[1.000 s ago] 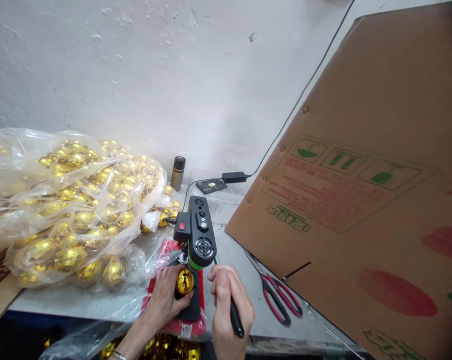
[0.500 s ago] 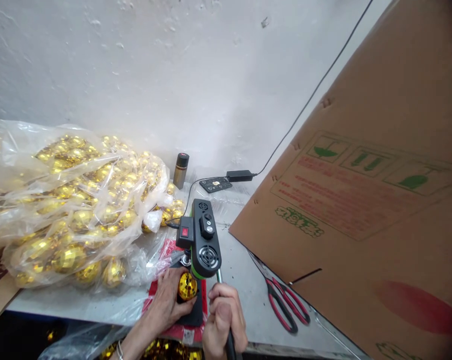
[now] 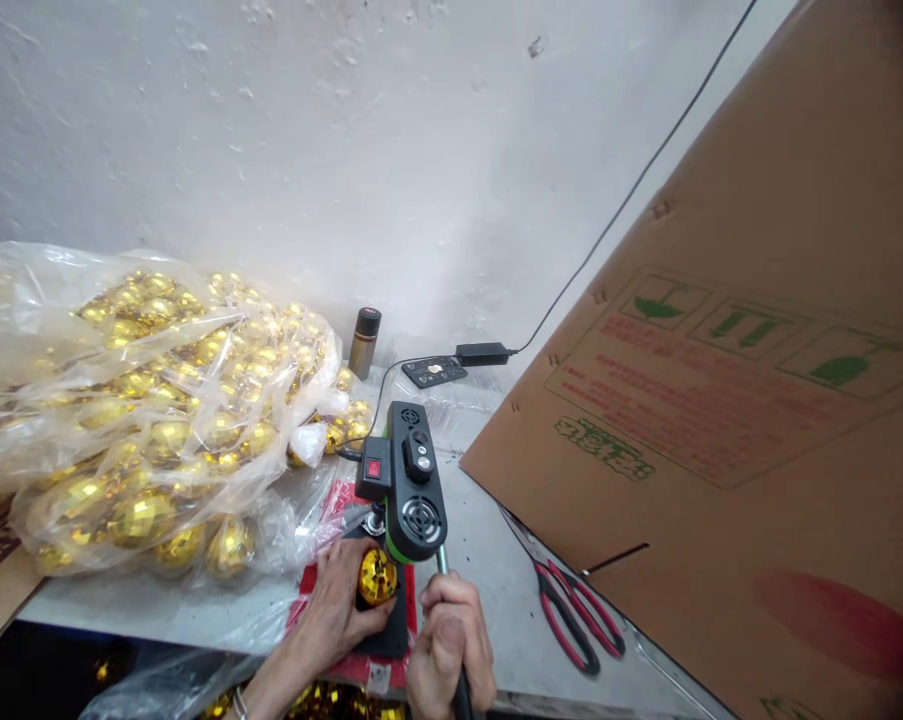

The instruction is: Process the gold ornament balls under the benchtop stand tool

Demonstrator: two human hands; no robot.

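Still holding a gold mirrored ball in the grip of the left hand, over a black base at the front end of a press. Clenching a lever handle in the right hand, now angling it more steeply down the view than before and baring more metal rod.

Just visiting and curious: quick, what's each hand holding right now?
Left hand: holding a gold mirrored ball.
Right hand: closed around a black handle.
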